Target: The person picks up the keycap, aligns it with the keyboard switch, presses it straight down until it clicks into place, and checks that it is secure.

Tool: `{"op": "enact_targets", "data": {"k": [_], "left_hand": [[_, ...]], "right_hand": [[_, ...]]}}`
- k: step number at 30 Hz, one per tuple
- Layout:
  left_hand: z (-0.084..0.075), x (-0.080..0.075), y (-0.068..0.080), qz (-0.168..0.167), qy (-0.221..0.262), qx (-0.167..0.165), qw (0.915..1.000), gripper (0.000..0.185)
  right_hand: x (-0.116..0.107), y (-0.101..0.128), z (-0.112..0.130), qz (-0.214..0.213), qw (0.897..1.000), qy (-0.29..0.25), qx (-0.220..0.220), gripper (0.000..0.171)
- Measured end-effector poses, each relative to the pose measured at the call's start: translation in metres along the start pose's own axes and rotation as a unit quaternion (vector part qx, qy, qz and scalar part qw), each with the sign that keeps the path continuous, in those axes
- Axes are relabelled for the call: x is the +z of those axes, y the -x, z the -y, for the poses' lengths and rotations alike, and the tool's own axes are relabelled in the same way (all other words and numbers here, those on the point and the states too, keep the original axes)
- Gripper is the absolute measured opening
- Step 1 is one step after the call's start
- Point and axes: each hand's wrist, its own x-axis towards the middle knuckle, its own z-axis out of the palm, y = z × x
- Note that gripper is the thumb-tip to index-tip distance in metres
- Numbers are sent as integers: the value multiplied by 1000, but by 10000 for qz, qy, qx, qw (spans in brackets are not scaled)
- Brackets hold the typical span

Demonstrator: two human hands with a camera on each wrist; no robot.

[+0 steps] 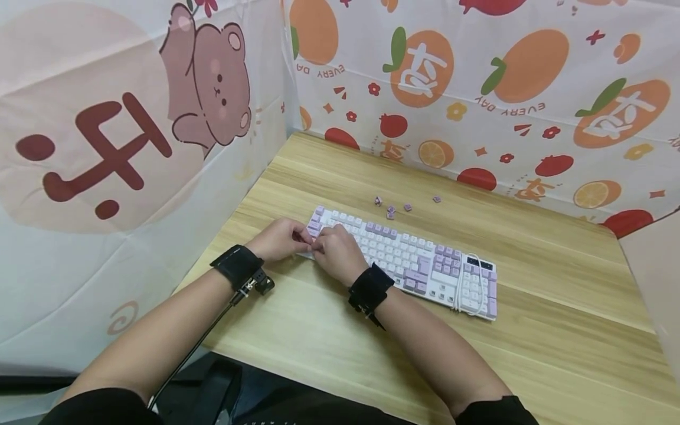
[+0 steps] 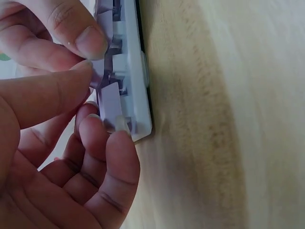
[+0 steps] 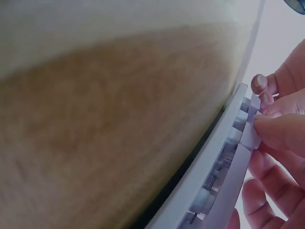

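Observation:
A white and purple keyboard (image 1: 419, 262) lies slanted on the wooden table (image 1: 531, 248). Both hands meet at its left end. My left hand (image 1: 278, 239) has its fingers curled at the keyboard's corner (image 2: 140, 90); in the left wrist view the thumb and fingertips pinch a purple keycap (image 2: 109, 98) there. My right hand (image 1: 334, 251) lies over the left keys. In the right wrist view its fingertips (image 3: 271, 126) grip a pale purple keycap (image 3: 251, 136) at the keyboard's edge (image 3: 214, 167). Whether both hands hold the same keycap I cannot tell.
Several loose purple keycaps (image 1: 391, 209) lie on the table behind the keyboard. A white cable (image 1: 467, 283) is draped over the keyboard's right end. Printed cloth walls (image 1: 478, 88) close off the table at the back, left and right.

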Motion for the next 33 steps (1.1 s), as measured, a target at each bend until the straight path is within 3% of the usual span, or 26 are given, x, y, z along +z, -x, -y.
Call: {"op": "enact_targets", "data": {"k": [8, 20, 27, 33], "left_hand": [[1, -1, -3, 208, 107, -120, 9997, 5], [3, -3, -6, 372, 322, 157, 9987, 4], [5, -2, -7, 468, 213, 200, 9985, 3], [8, -2, -7, 541, 308, 50, 9980, 4]], "right_hand": [[0, -1, -1, 36, 10000, 51, -78, 8], [-8, -7, -11, 530, 9958, -742, -55, 9], [-9, -6, -13, 682, 9936, -902, -9, 9], [-7, -7, -12, 632, 9942, -869, -55, 9]]}}
